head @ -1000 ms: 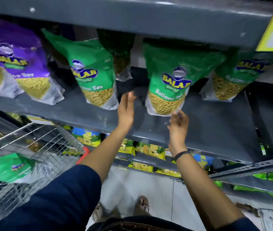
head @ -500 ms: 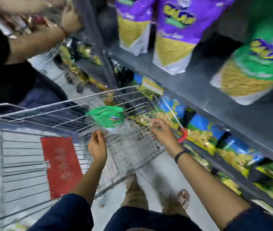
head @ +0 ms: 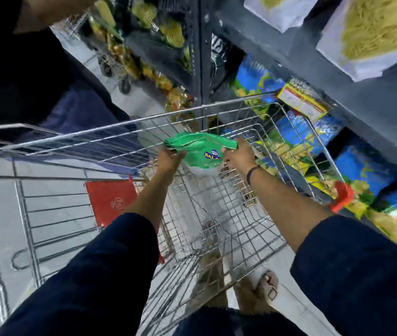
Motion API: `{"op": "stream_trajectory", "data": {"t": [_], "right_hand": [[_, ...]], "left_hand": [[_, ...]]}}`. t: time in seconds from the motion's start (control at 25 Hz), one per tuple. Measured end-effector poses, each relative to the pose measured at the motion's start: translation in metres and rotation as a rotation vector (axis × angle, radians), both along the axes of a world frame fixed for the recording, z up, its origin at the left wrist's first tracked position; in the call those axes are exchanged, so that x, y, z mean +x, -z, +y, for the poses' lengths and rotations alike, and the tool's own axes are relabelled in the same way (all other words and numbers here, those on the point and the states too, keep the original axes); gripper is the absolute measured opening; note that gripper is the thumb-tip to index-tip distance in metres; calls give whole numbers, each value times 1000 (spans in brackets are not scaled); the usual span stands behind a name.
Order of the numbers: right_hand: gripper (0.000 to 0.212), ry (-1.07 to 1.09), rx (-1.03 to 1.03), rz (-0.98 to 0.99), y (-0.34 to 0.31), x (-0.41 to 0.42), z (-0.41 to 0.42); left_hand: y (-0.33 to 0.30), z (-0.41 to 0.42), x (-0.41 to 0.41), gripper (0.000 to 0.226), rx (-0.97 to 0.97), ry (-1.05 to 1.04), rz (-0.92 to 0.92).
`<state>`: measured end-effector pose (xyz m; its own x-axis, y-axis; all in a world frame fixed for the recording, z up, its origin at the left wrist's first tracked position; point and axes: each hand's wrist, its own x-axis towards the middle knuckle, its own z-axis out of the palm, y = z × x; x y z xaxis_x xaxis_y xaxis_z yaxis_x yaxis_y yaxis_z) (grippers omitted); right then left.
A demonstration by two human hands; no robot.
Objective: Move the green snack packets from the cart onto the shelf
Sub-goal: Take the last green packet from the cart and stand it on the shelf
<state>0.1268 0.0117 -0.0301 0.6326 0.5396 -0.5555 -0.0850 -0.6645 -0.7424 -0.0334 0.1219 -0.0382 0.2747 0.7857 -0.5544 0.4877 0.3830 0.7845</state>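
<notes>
Both hands pinch one glossy green plastic snack packet by its crumpled top: left hand at left corner, right hand at right corner. Packet hangs inside silver wire-mesh cart, near far wall, bottom seemingly off basket floor. Judgement: pickup stage; lift and carry to shelf left. No other green packet visible in cart. Far right: dark grey metal shelf, flat, matte, holding soft pouches of yellow strands.
</notes>
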Motion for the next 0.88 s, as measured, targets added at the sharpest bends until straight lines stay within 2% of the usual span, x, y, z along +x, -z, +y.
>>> {"op": "stream_trajectory", "data": {"t": [0.16,0.24,0.28,0.36,0.48,0.6,0.72,0.88], "right_hand": [[32,61,64,4,-18,-2,-30],[16,59,119,-10,-43,3,-62],[6,64,156,-22,-61,5,-78],[11,95,260,-36,-105,9,-118],[15,141,466,-78,-175,21,-194],[7,118,564,-262,-236,32,-265],[6,171,624,-364,-285,51,-341],[4,347,678,-505,-322,79,-437]], "left_hand": [[-8,-17,4,24,159,-32,-36],[-33,-35,10,12,210,39,-81],[-48,-45,13,12,245,72,-109],[-87,-75,22,20,357,114,-170],[-157,-147,35,16,520,147,-314],[-218,-210,54,22,644,191,-478],[-267,-270,85,28,703,273,-581],[-301,-344,139,24,687,495,-697]]}}
